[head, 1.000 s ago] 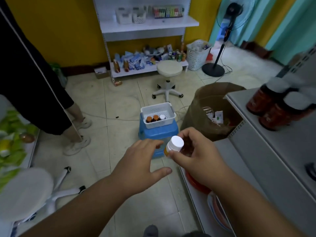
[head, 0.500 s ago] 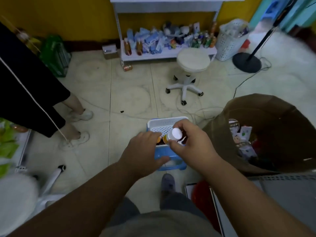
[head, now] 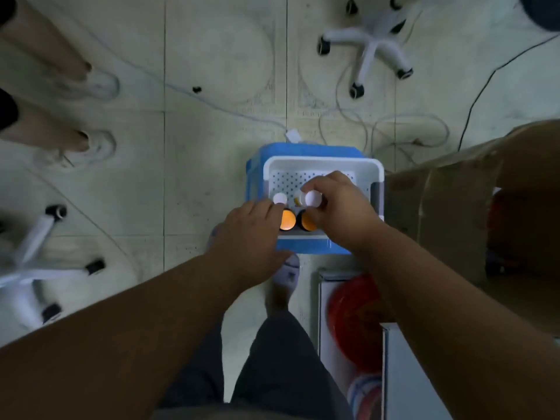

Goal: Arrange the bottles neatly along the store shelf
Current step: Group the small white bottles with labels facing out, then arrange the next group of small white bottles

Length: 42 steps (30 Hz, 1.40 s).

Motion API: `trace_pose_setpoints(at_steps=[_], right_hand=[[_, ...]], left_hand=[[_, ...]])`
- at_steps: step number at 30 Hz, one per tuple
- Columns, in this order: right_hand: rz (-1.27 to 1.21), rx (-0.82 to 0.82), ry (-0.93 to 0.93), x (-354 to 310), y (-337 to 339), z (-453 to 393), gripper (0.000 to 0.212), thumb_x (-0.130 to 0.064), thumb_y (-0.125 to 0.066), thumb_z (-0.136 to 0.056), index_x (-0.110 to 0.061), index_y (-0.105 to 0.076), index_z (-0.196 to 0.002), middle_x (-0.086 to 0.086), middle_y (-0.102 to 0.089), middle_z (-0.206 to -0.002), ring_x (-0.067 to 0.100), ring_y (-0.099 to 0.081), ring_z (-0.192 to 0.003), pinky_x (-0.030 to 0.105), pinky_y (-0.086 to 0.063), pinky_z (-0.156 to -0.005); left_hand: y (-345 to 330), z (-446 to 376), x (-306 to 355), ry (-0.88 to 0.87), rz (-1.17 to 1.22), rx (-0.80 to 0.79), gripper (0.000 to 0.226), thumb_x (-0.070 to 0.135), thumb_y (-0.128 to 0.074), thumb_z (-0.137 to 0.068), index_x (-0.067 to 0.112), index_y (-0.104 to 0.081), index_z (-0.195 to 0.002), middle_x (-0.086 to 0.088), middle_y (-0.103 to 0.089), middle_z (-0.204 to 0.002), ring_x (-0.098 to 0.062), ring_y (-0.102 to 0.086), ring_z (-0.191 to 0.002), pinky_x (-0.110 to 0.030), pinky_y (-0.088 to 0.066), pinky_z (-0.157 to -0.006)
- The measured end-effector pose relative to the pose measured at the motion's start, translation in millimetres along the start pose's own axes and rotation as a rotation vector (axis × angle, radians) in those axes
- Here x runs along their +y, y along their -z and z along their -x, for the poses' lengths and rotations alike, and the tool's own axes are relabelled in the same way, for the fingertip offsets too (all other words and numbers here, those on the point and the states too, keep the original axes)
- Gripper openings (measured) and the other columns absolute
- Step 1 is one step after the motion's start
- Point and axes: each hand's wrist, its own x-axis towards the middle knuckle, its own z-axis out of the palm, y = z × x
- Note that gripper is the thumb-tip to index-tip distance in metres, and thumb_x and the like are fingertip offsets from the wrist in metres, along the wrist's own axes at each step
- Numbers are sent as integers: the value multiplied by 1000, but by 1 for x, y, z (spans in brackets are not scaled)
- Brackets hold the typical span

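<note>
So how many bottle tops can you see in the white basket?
4. One white cap at the left by the left hand, one white cap gripped in the right hand, two orange tops nearer. Hands may hide more.

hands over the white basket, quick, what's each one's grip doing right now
Left hand: open, fingers reaching to the orange-capped bottle, holding nothing.
Right hand: grip pinching the white-capped small plastic bottle.

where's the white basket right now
In the head view the white basket sits just right of centre on a blue stool, under both hands, with the brown cardboard box at its right.
</note>
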Motion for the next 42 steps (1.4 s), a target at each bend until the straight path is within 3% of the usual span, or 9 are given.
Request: trace_pose_setpoints(at_steps=[5,12,21,27,31,35,38,42], right_hand=[[154,-87,-34,17,-27,-45,25,-23,-66,-86,-13,-63,-108,11,-56,-107,28,-55,-98,27,-33,-73],[243,-212,-56,30,-43,-83,29,-26,-69,-83,-16,-63,-109,9,-60,-111,24,-55,-103,29,-39,-77],[287,-257,-37,39,-54,-97,31,-17,-73,-79,-17,-61,-107,7,-60,-110,22,-52,-97,28,-38,-75],[199,-118,-43,9,-7,-41,36,-24,-72,-81,-16,-61,-114,7,-61,-115,25,-57,-106,34,-46,-87],[58,-3,-74,-38,49,37,34,-22,-74,-81,-16,-63,-112,4,-62,-114,21,-62,-97,25,-44,-80],[-24,134,-113,-103,92,123,31,-26,-75,-79,-18,-64,-106,-2,-60,-99,14,-59,-82,27,-47,-76],[-25,296,-147,-141,107,181,32,-25,-75,-78,-18,-65,-107,0,-59,-98,16,-60,-86,32,-49,-77],[-15,544,-284,-177,107,259,34,-25,-76,-74,-23,-65,-106,-11,-53,-97,11,-58,-91,22,-43,-76]], left_hand=[[-27,-5,-5,-9,-20,15,62,54,-71,-78,19,-50,-126,-3,-55,-121,-23,-52,-104,-40,-46,-90],[-48,-2,-9,-45,-57,92,60,46,-73,-74,13,-54,-120,-9,-59,-111,-27,-55,-96,-42,-49,-82],[-60,-3,-11,-42,-89,88,68,54,-71,-76,15,-51,-128,-6,-57,-122,-24,-54,-105,-40,-46,-90],[-17,21,1,-52,-79,19,67,54,-65,-83,15,-47,-134,-6,-52,-130,-26,-49,-114,-41,-44,-95],[42,49,17,-105,-48,22,63,51,-71,-80,15,-53,-129,-6,-58,-121,-28,-54,-107,-43,-47,-91],[104,73,30,-236,-44,48,57,49,-70,-78,16,-57,-123,-6,-58,-113,-29,-54,-103,-46,-47,-88],[151,84,46,-397,-52,66,59,54,-58,-76,16,-60,-121,-5,-60,-111,-29,-57,-99,-45,-50,-85],[195,103,76,-638,-139,51,62,62,-44,-76,17,-64,-114,-3,-64,-104,-29,-60,-93,-45,-51,-80]])
